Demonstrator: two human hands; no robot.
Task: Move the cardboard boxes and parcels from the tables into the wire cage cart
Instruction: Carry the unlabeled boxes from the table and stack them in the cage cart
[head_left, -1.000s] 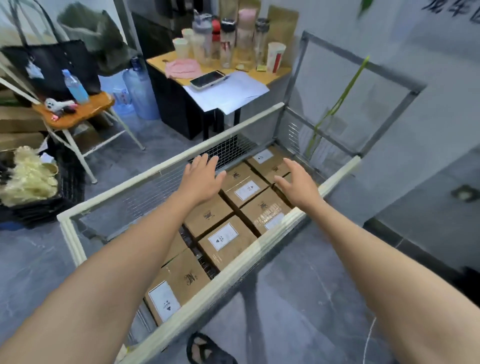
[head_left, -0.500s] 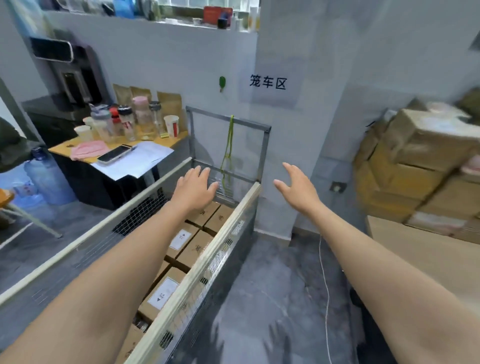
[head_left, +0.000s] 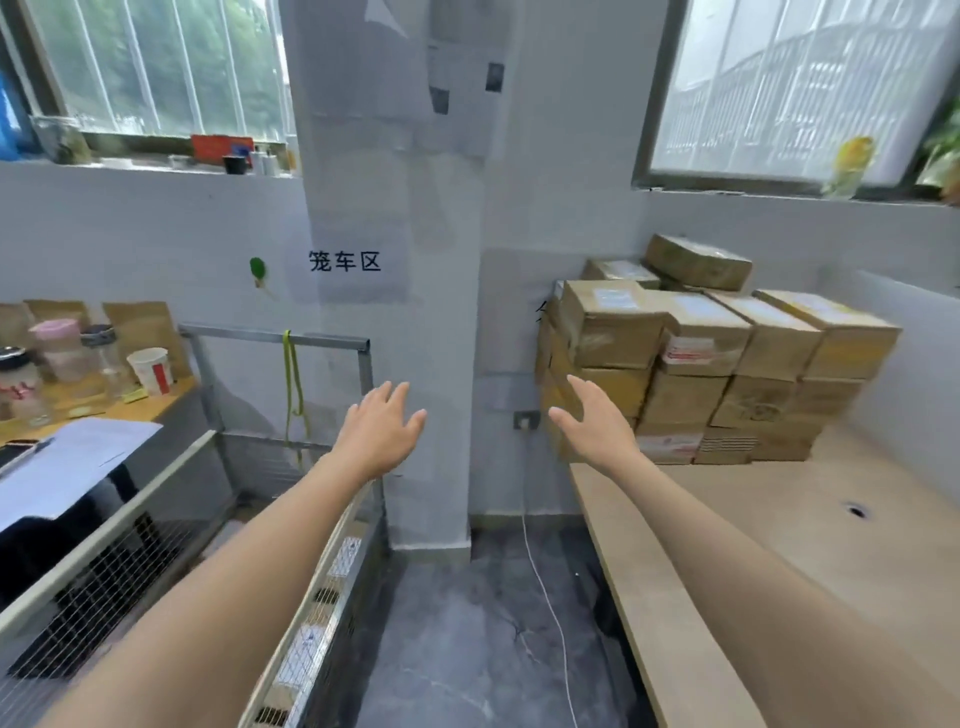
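Note:
A stack of brown cardboard boxes (head_left: 727, 353) is piled against the wall at the far end of a light wooden table (head_left: 779, 545) on the right. The wire cage cart (head_left: 311, 597) stands at the lower left, its inside mostly hidden by my left arm. My left hand (head_left: 382, 428) is held out open above the cart's far right corner, holding nothing. My right hand (head_left: 592, 423) is open too, palm turned inward, in front of the stack's left edge and apart from the boxes.
A grey pillar (head_left: 395, 270) with a paper sign stands between cart and table. On the left, a desk (head_left: 78, 410) carries bottles, cups and papers. A white cable (head_left: 545, 587) runs down across the dark floor between cart and table.
My view has swung up and to the right, from the boxes inside the cart to the stack on the table. Both empty hands have travelled from over the cart toward that stack.

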